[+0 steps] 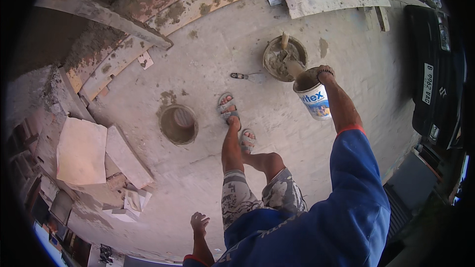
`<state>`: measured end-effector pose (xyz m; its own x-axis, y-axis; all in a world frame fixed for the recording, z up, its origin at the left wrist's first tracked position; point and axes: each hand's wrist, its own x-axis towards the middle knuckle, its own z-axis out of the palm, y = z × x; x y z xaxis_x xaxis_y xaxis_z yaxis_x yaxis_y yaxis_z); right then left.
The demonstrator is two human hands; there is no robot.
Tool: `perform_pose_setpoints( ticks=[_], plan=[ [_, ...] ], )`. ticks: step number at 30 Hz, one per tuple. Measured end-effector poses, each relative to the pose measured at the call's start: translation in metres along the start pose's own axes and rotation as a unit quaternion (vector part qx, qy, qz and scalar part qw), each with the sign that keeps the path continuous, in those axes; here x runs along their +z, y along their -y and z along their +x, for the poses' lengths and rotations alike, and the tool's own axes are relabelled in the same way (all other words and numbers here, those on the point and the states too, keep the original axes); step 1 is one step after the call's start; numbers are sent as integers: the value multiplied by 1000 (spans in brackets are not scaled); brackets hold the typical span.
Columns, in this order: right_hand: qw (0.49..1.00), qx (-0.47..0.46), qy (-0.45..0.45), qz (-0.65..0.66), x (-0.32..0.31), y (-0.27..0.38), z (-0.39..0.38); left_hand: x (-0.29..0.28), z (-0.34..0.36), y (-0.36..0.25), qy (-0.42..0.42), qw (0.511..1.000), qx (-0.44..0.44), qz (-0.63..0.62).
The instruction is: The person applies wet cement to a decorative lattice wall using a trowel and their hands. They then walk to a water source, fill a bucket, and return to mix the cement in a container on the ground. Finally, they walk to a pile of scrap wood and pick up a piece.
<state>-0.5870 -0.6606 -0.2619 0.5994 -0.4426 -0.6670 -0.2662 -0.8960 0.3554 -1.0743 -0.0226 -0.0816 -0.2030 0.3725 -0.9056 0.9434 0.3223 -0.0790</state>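
Note:
My right hand (325, 72) grips the rim of a white bucket (311, 104) with a printed label, tilted toward a round tub (268, 64). Greyish, cloudy liquid (296, 68) streams from the bucket into the tub, which holds lumpy grey mix and a tool with a pale handle (285, 41). A small trowel-like tool (239, 76) lies on the floor just left of the tub. My left hand (199, 222) hangs low near my shorts, fingers loosely apart, holding nothing.
My sandalled feet stand on the concrete floor (213, 59) beside a second round bucket (164, 126). Mortar-spattered boards (114, 64) line the upper edge; stacked boards and offcuts (81, 151) lie at left. A dark vehicle (418, 39) is parked at right; a post (99, 15) slants in at upper left.

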Motion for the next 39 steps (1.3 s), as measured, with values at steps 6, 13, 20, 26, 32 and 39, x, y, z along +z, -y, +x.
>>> perform_pose_setpoints(
  ticks=[6, 13, 20, 26, 32, 39],
  plan=[
    [998, 64, 7, 25, 1, -15, 11, 23, -16, -22, -1, 1000, -2, -16],
    [987, 55, -20, 150, 31, -83, -48, 63, -51, 23, 6, 994, 41, -98],
    [952, -60, -126, 271, 33, -87, -155, 120, -120, 176, 49, 981, -12, -189],
    [841, -247, -91, 472, 81, -29, -164, 135, -168, 308, -4, 922, -61, -382],
    [823, -157, 180, 516, 62, 127, -284, 148, -149, 425, 21, 825, -168, -539],
    [868, -371, 108, 313, 60, 305, -539, 221, -21, 580, -72, 981, 169, -58]
  ],
)
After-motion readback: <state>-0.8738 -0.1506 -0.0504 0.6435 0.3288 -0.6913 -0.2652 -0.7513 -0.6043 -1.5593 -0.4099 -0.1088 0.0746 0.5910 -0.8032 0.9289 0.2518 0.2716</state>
